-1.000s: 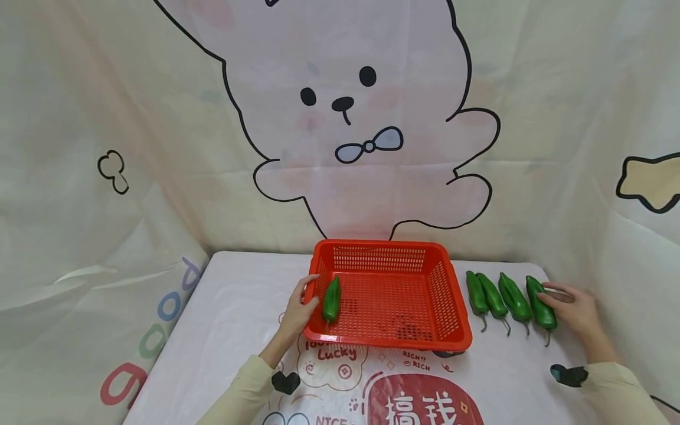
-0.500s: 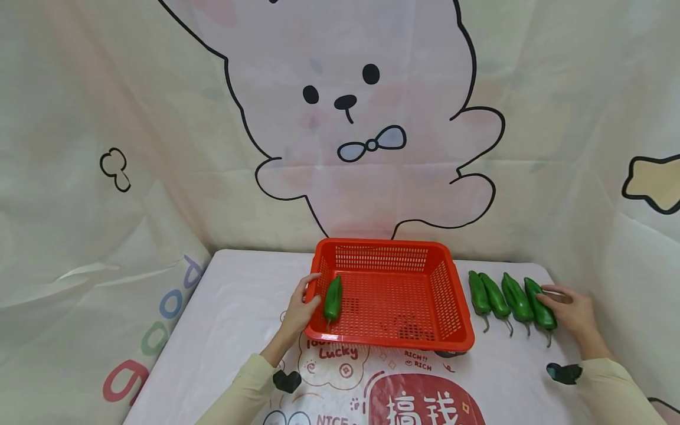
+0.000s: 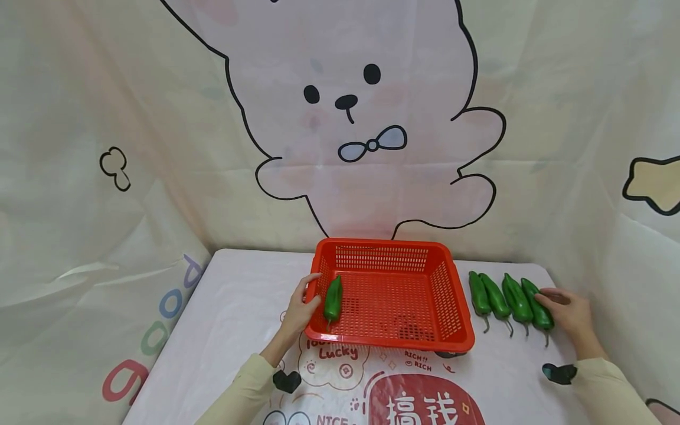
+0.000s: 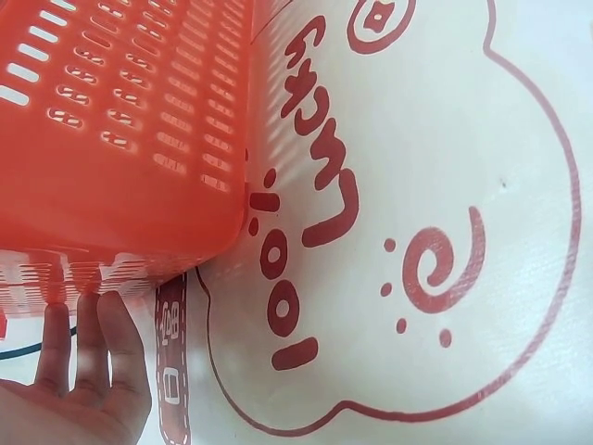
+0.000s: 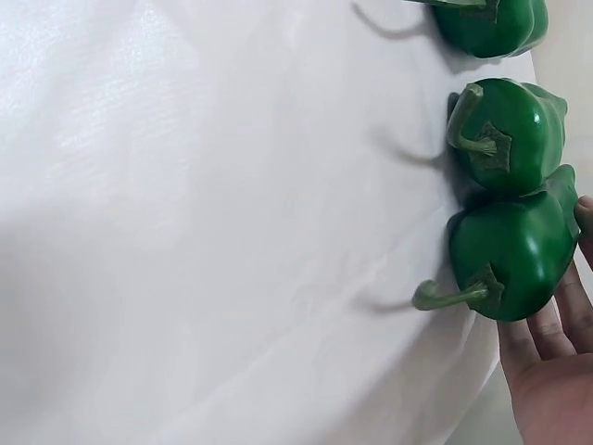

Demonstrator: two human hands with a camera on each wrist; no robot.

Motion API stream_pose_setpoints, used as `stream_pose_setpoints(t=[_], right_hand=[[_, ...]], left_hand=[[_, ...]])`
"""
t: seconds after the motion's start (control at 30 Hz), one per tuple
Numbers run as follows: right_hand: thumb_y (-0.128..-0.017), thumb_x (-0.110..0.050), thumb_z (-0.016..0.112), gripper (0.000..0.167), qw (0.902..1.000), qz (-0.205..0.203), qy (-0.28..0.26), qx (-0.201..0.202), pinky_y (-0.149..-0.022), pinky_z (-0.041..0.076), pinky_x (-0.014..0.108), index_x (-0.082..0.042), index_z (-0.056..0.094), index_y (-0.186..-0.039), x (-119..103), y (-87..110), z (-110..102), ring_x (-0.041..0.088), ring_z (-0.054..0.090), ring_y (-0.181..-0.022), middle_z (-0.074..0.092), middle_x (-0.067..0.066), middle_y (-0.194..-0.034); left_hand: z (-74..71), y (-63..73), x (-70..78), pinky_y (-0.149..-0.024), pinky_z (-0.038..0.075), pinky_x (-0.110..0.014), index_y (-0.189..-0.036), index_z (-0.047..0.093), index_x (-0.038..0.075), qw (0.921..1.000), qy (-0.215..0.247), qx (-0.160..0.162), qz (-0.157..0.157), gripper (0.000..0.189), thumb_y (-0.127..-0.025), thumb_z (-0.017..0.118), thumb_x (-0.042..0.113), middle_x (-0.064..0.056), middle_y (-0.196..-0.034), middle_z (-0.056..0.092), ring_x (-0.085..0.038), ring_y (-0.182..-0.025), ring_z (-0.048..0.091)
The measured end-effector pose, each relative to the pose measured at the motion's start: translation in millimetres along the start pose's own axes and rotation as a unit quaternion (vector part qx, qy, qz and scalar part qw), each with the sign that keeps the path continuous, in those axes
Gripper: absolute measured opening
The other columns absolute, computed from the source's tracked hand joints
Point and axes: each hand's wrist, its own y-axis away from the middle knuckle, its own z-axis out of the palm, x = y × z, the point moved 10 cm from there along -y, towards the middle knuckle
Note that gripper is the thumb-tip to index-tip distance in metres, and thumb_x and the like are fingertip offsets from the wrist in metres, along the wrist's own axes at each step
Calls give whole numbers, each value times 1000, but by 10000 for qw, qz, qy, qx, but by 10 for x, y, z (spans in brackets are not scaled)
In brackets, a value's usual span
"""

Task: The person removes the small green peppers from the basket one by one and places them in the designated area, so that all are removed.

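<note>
My left hand (image 3: 298, 310) holds the left side of a red plastic basket (image 3: 382, 340); in the left wrist view its fingers (image 4: 93, 334) lie against the outer wall. One green pepper (image 3: 333, 300) lies inside, along the basket's left wall. On the right, my right hand (image 3: 568, 313) grips the rightmost green pepper (image 3: 539, 310), which lies on the table, thumb over its top and fingers along its right side. The right wrist view shows this pepper (image 5: 514, 255) touching its neighbour (image 5: 519, 139), stems toward me. Several peppers make up this row beside the basket.
A white printed cloth (image 3: 255, 283) with red lettering covers the table. Behind the basket rises a backdrop (image 3: 366, 195) with a cartoon animal, and cloth walls stand at left and right. A dark cord (image 3: 661, 404) runs at the lower right.
My right hand has slid the rightmost pepper a little to the left, closing the gap to its neighbour. The left hand and the basket stay in place; the view has shifted slightly.
</note>
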Motion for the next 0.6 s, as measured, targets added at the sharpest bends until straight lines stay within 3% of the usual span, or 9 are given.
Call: stream_pose_setpoints(t=[0.23, 0.6], right_hand=[[-97, -38, 68, 58, 9998, -45, -190, 25, -67, 42, 17, 10, 61, -128, -18, 54, -31, 3, 47, -95, 58, -18, -98], [-97, -33, 69, 51, 9963, -558, -636, 124, -68, 45, 5, 7, 62, -128, -400, 173, -128, -12, 49, -90, 55, -31, -97]], left_hand=[[5, 10, 8, -85, 53, -62, -149, 40, 3, 10000, 15, 12, -17, 54, -97, 50, -5, -40, -128, 45, -57, -114, 53], [-2, 27, 26, -84, 55, -60, -149, 41, 3, 10000, -64, 30, -31, 53, -97, 50, -5, -39, -127, 45, -57, -114, 53]])
